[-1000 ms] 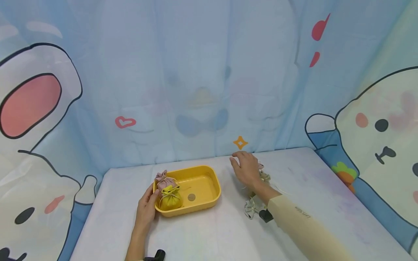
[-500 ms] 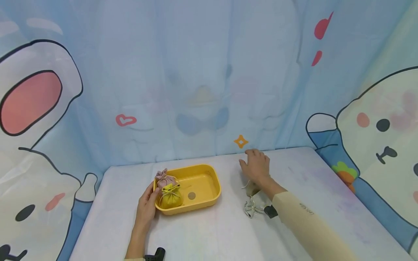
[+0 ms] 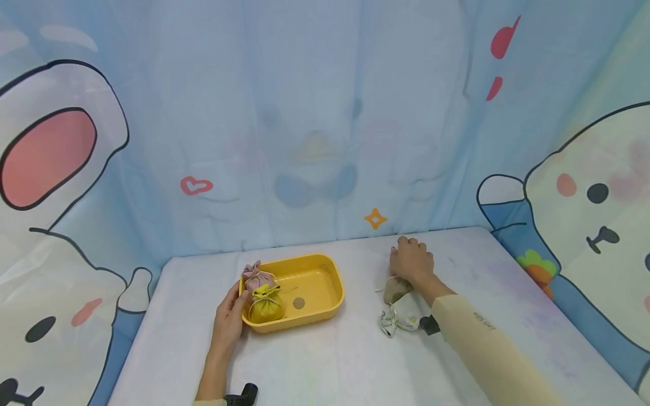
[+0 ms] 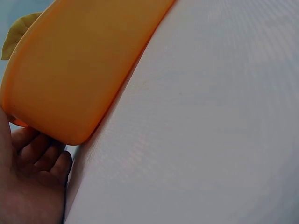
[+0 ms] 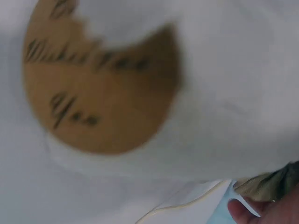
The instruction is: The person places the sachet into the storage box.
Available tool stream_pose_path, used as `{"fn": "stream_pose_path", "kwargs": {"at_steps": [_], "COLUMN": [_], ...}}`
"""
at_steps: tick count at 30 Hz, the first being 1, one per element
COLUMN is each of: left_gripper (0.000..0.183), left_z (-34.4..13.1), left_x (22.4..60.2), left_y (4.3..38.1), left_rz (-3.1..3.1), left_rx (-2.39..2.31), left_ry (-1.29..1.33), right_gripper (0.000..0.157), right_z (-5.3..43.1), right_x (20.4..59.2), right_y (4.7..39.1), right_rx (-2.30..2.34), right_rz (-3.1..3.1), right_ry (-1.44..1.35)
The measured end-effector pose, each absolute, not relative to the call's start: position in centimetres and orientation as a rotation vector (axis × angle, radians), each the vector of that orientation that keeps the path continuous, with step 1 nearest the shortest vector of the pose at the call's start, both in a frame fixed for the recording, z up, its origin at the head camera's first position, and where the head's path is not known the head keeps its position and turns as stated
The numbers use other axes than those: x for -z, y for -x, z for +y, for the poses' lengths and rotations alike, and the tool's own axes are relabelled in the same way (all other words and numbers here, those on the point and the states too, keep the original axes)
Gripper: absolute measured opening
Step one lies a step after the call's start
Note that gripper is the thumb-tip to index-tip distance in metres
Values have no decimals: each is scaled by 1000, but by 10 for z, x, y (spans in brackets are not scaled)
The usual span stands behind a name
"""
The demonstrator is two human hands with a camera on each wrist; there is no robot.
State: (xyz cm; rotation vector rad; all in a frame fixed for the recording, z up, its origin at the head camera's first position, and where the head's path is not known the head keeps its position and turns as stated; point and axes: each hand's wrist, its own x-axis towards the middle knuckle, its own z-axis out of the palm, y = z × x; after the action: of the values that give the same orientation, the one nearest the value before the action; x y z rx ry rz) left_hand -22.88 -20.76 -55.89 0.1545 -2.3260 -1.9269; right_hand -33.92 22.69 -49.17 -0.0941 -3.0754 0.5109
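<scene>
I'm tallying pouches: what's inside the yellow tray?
In the yellow tray, a pink drawstring pouch sits behind a yellow drawstring pouch; a round dark spot shows beside them. What lies beneath the pouches is covered.

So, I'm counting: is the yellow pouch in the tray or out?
In: the yellow pouch sits in the tray, behind its near wall.

The left hand (image 4: 33, 175) grips an orange-looking tray (image 4: 77, 74) on white cloth (image 4: 196, 121).

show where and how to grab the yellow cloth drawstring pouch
Probably pinch the yellow pouch by its gathered neck from above right: the neck narrows above the rounded body, and the yellow rectangular tray leaves room there, while the left hand holds its left end.
</scene>
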Motion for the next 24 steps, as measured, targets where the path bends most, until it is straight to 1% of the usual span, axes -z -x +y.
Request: {"fn": "stream_pose_path", "kwargs": {"at_steps": [11,24], "left_gripper": [58,55], "left_z": [-207,-206], "left_x": [557,556], "left_y": [228,226], "left_rz": [-2330,-2332], "left_rx": [1933,1936], "left_ry": [-173,-157], "right_gripper": [54,49], "right_z": [232,230], "right_x": [492,494], "right_y": [340,339], "right_rx": [-571,-600], "right_rz": [-3157,-3123], "right_ry": [104,104]}}
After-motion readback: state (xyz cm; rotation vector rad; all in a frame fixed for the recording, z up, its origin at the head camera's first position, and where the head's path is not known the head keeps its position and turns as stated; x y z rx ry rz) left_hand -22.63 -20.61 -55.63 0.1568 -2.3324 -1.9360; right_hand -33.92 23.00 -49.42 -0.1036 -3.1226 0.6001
